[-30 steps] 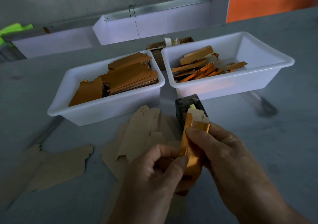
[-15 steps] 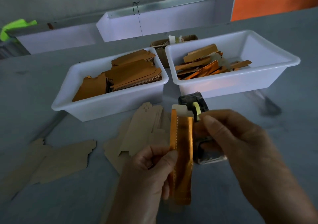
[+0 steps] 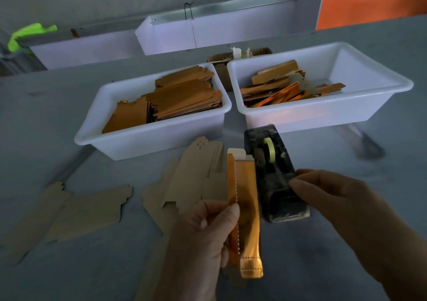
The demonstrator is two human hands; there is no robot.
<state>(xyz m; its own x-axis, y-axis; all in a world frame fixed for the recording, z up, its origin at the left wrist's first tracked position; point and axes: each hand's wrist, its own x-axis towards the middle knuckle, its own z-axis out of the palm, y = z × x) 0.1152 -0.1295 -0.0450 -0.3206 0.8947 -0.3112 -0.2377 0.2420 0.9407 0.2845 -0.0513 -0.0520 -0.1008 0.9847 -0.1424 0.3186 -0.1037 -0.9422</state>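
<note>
Our right hand [image 3: 335,203] has let go of the folded gold carton [image 3: 247,219] and now reaches the near end of the black tape dispenser [image 3: 272,175]. Its thumb and forefinger are drawn together there, but we cannot tell if they already pinch anything. Our left hand [image 3: 203,238] alone grips the carton, upright just left of the dispenser, so we judge that sealing comes next.

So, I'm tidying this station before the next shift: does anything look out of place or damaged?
Nothing damaged or spilled; the gold carton the left hand holds looks sound. Folded cartons in the right bin lie crisscrossed, unlike the neat stacks in the left bin, and flat brown blanks sprawl overlapped on the table.
</note>
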